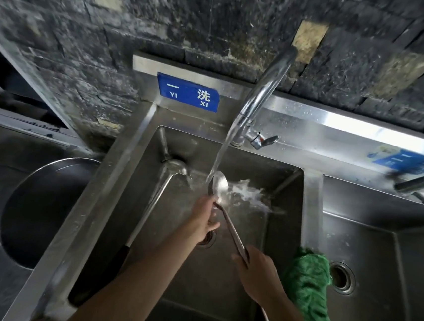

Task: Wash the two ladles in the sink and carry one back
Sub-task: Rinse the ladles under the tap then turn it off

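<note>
Steel sink [311,195] under a dark tiled wall, tap [261,92] running. Right hand [256,270] grips the handle of the held ladle [220,184], whose bowl is under the stream: washing is under way. Left hand [204,219] sits at the bowl's neck; blur hides whether it grips or rubs. Second ladle [155,201] lies along the left basin wall, its cleanliness unclear. Carrying back remains. The held handle's end is cut off at the near edge.

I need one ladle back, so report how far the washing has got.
Done: nothing finished. In hand: the right hand holds a ladle by the handle under the running tap; the left hand grips it near the bowl. Left: the second ladle leans untouched in the sink; none carried back.
</note>
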Available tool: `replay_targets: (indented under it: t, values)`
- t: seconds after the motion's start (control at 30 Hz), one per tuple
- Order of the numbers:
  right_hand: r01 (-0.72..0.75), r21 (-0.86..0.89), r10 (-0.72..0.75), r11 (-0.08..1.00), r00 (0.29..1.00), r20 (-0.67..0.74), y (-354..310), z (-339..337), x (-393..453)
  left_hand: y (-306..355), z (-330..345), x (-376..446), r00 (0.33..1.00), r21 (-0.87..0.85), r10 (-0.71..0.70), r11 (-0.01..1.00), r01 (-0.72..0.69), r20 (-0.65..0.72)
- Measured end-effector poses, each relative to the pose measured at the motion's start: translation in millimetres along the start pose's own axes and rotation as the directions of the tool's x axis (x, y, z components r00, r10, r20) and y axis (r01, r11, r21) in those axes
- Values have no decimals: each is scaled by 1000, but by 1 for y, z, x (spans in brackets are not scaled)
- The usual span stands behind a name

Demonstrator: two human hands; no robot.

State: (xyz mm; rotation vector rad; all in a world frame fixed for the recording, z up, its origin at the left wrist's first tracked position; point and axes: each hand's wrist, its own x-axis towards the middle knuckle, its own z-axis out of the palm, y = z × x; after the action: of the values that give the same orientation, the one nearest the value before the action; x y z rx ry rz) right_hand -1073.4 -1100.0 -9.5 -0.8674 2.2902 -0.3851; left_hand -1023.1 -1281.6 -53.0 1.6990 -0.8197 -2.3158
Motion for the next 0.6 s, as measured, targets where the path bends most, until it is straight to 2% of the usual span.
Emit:
replay_targets:
  t: [0.03,0.1,0.17,0.23,0.3,0.33,0.37,0.43,0.5,0.6]
  values:
    - [35,31,-35,999,999,-8,5,-3,-6,7,-1,2,999,5,38,999,-38,5]
    - [64,144,-73,988,996,56,14,-6,-17,18,-2,3,969,76,248,966,-246,-14]
    - [-49,337,-29,940,974,223,15,-9,-17,21,2,4,868,194,496,850,-490,20]
    - [-166,388,67,907,965,254,13,-5,-10,21,8,6,794,331,597,731,-597,114]
    - [-148,276,125,950,987,99,12,0,-7,19,8,11,762,502,630,615,-608,151]
    - [-114,219,112,969,993,21,11,2,-10,20,7,14,772,599,613,559,-574,168]
    - [-75,179,80,981,997,-17,7,3,-15,25,6,14,787,673,588,506,-539,188]
    - [-53,144,55,988,998,-10,6,5,-27,33,9,10,839,765,499,446,-465,219]
    - [-66,107,66,992,998,6,9,8,-32,37,11,13,866,758,454,485,-436,208]
    - [-30,21,30,999,1000,9,14,15,-31,51,6,18,913,761,395,561,-326,100]
